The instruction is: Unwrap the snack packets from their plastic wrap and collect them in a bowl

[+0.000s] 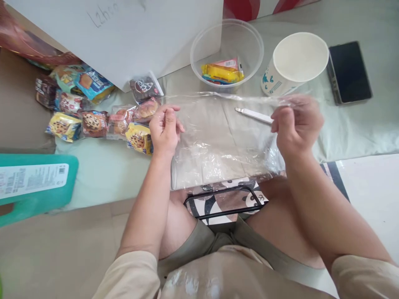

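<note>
Clear plastic film (205,143) spans the space between the left hand (166,128) and the right hand (297,124), over the cloth (374,124); thumb and fingers of each are clamped on its far edge. Beyond stand a paper cup (301,58) and a round tub (249,58) containing packets (222,73).

The lone camera, head-worn, sits higher than the paper cup (296,60) and on its near side, fairly close, looking forward and steeply down.
</note>
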{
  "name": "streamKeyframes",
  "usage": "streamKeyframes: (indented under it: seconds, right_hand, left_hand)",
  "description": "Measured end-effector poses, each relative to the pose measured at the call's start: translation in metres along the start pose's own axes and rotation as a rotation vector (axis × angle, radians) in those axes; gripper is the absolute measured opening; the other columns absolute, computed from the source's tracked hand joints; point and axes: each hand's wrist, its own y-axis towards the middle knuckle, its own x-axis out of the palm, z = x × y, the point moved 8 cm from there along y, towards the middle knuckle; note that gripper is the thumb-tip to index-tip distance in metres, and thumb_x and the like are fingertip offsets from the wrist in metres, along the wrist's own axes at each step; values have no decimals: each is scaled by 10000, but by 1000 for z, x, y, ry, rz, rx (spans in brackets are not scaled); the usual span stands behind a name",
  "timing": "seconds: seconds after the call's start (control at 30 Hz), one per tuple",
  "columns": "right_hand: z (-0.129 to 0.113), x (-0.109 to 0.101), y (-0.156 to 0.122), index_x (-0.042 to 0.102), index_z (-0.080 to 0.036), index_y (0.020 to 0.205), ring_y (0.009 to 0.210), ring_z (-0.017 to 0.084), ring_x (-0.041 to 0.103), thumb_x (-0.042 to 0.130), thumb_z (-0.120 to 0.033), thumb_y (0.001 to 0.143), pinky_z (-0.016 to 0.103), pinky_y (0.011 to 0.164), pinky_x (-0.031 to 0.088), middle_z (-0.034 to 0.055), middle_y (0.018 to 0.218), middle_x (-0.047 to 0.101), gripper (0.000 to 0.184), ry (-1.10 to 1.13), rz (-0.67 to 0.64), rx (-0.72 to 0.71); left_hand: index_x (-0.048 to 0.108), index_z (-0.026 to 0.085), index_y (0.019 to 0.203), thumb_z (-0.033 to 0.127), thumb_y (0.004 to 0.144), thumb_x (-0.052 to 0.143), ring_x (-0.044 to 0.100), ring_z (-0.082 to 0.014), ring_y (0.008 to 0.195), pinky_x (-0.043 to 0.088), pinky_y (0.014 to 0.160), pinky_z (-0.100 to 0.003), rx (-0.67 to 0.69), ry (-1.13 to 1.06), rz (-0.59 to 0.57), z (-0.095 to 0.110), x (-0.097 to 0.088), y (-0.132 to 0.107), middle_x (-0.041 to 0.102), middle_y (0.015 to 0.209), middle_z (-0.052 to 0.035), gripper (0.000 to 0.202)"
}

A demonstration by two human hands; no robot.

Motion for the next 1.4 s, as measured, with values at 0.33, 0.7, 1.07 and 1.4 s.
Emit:
streamKeyframes:
  seconds: [0.33,0.7,1.07,1.4]
  right_hand:
    - [-5,-19,-4,713,-234,783,678,159,611,802,-182,762,328,655,474,-1,745,699,105,-88,112,12]
    - [2,-23,1,742,-270,866,767,167,610,933,-345,693,351,706,484,19,885,678,268,231,174,-26]
    - [0,-19,2,736,-245,811,669,133,586,851,-215,667,311,644,459,-5,810,690,187,17,16,106]
    - [-22,-38,1,692,-227,536,709,150,600,769,-185,706,347,617,460,37,804,614,191,48,178,-170]
  left_hand:
    - [719,271,1059,511,567,986,755,-136,807,599,698,-216,-134,-215,-300,-10,12,-6,772,868,9,609]
    - [550,188,700,143,759,827,764,-94,739,614,667,-165,-185,-207,-96,-26,1,-3,734,868,29,287]
    - [633,175,615,26,723,779,703,-43,630,601,618,-136,-258,-277,-82,-29,4,-3,739,920,28,235]
    - [709,233,803,189,682,891,778,-139,867,661,753,-237,-309,-325,-262,-23,10,-7,725,1169,9,223]
